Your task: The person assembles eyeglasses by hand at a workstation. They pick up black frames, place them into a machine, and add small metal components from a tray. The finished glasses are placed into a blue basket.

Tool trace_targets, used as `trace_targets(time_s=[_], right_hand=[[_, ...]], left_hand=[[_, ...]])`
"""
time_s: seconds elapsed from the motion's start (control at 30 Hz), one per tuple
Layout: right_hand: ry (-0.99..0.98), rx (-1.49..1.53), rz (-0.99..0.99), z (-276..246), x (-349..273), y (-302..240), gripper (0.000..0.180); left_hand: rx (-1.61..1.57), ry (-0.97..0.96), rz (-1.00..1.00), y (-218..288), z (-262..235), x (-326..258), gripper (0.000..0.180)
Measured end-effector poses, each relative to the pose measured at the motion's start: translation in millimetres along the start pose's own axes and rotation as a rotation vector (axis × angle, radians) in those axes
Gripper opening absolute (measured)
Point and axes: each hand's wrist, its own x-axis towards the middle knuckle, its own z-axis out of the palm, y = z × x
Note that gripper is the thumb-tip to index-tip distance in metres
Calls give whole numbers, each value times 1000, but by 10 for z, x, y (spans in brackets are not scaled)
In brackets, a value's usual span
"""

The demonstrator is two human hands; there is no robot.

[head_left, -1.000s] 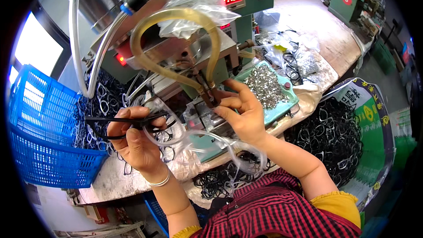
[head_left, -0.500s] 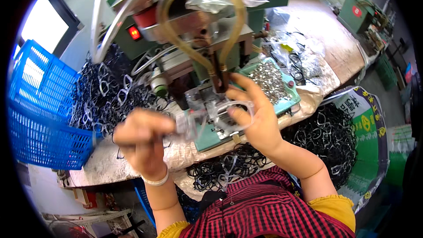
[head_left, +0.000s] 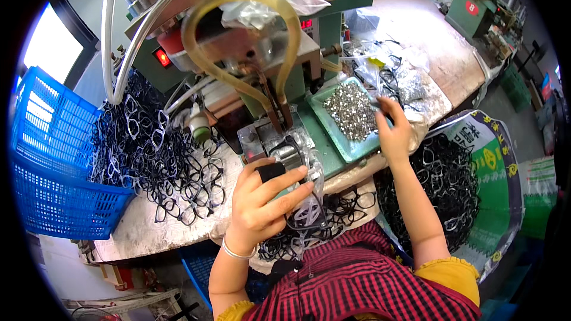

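My left hand [head_left: 262, 205], with a black wrap on one finger, bends around a black eyeglass frame [head_left: 323, 214] at the metal fixture [head_left: 262, 134] of a bench machine. Two copper-coloured electrode arms [head_left: 278, 116] come down just above the frame. At the right edge of a green tray [head_left: 342, 148] full of small metal parts [head_left: 351, 110] is my right hand [head_left: 394, 134]. Its thumb and fingertips are drawn together and slightly blurred, and whatever they hold is too small to name.
Piled eyeglass frames [head_left: 134, 137] spill from a blue crate [head_left: 59, 190] on the left. More frames [head_left: 443, 196] fill an open sack [head_left: 496, 214] on the right, and others lie in front of the machine. A yellowish hose [head_left: 199, 15] loops over the electrodes.
My right hand has left the clear frame at the electrodes and moved right to the tray. My left hand has come in from the left to the fixture, with a black frame. The view has shifted slightly.
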Motion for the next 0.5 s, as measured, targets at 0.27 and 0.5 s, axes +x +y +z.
trace_targets(time_s=[0.27, 0.5], right_hand=[[-35, -502, -417, 178, -105, 27, 21], [37, -427, -413, 292, -73, -85, 10]], left_hand=[[6, -37, -34, 63, 29, 87, 28], [11, 309, -422, 234, 229, -889, 60]])
